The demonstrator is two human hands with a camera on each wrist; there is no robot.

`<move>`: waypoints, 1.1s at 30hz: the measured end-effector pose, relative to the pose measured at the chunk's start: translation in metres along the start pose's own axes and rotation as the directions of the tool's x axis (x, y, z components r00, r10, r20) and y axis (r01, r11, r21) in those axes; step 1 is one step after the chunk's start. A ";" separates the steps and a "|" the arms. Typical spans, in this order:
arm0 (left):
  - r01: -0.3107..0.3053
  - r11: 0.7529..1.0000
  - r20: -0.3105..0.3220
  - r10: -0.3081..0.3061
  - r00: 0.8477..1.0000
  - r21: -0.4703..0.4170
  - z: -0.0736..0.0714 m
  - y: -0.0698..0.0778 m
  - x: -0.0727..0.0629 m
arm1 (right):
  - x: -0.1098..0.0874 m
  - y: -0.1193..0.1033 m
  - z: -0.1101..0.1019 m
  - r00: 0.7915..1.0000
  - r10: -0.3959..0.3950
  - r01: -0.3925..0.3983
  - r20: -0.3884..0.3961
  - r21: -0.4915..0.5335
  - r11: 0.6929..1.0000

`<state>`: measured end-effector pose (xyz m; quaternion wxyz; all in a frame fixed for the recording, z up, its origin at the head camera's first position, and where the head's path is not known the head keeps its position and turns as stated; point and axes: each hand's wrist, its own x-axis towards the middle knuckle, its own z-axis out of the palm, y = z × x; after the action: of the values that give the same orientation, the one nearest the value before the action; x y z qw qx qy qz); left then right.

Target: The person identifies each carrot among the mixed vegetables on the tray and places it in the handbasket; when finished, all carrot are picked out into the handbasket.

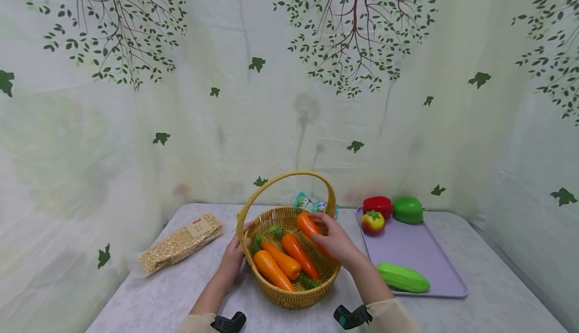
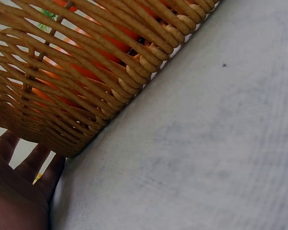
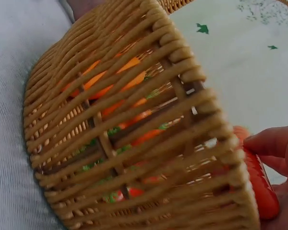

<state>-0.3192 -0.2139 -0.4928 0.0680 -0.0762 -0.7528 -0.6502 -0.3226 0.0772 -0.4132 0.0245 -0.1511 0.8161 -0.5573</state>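
A woven wicker basket [image 1: 296, 300] with an arched handle stands in front of me, seen from low down in both wrist views. Three orange carrots [image 1: 299, 255] with green tops lie inside. At the basket's left side, my left hand [image 1: 232, 258] holds the wall near the foot of the handle. Its fingers [image 2: 34, 165] lie along the outside of the weave. My right hand [image 1: 335, 238] grips another carrot [image 1: 309, 225] at the right inner side of the basket, thumb and fingers around it. In the right wrist view, this carrot [image 3: 260, 184] shows just past the rim.
To the left lies a clear bag of grains [image 1: 183, 242]. On the right, a lilac tray [image 1: 413, 252] bears a red pepper [image 1: 377, 205], a green pepper [image 1: 407, 210], a red-yellow fruit [image 1: 373, 222] and a green cucumber-like vegetable [image 1: 403, 277]. A blue packet [image 1: 304, 201] sits behind the basket.
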 end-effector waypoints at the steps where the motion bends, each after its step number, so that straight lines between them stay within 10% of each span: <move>1: -0.002 1.000 -0.001 0.002 1.000 -0.001 0.000 0.000 0.000 | 0.002 0.001 0.003 1.000 0.009 -0.009 0.010 0.008 1.000; 24: -0.007 1.000 0.009 0.007 1.000 -0.017 0.003 -0.001 0.002 | 0.009 0.006 0.026 0.993 0.100 -0.084 0.067 -0.214 0.973; 33: 0.012 1.000 0.016 -0.012 1.000 -0.021 0.002 0.001 0.000 | 0.009 0.007 0.027 0.998 0.044 -0.036 0.051 -0.141 0.989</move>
<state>-0.3188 -0.2117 -0.4926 0.0573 -0.0776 -0.7470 -0.6578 -0.3266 0.0525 -0.4291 0.0471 -0.1511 0.8550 -0.4939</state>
